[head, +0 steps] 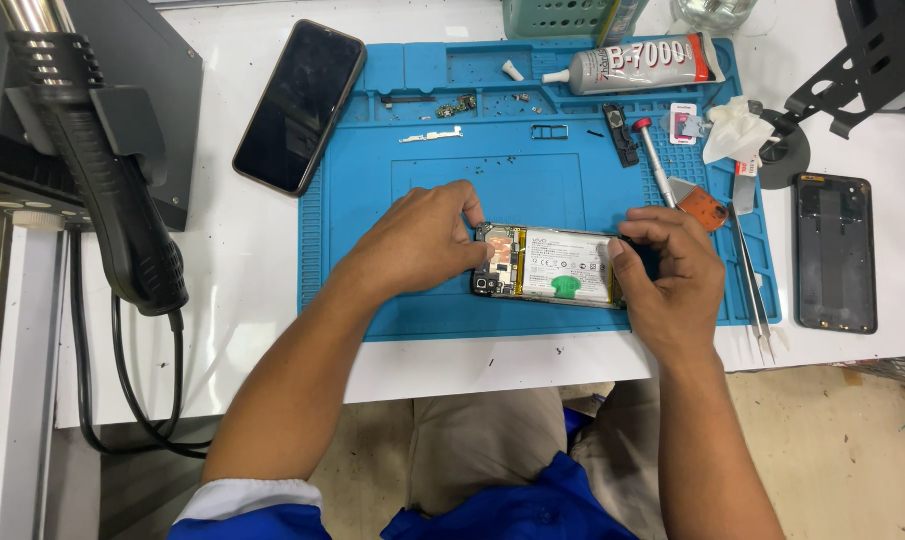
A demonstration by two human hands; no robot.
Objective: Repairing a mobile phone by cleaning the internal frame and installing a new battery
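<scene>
opened phone gripped both ends: left hand pinching top end, right hand closed round bottom end; blue mat under grip, screwdriver just beyond right hand.

The right hand hides the opened phone's end; tiny parts perhaps screws, too small to tell.

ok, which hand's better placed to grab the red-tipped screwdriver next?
Likely the right hand: the screwdriver lies just above it on the blue mat. The left hand sits further away, fingers on the opened phone.
</scene>
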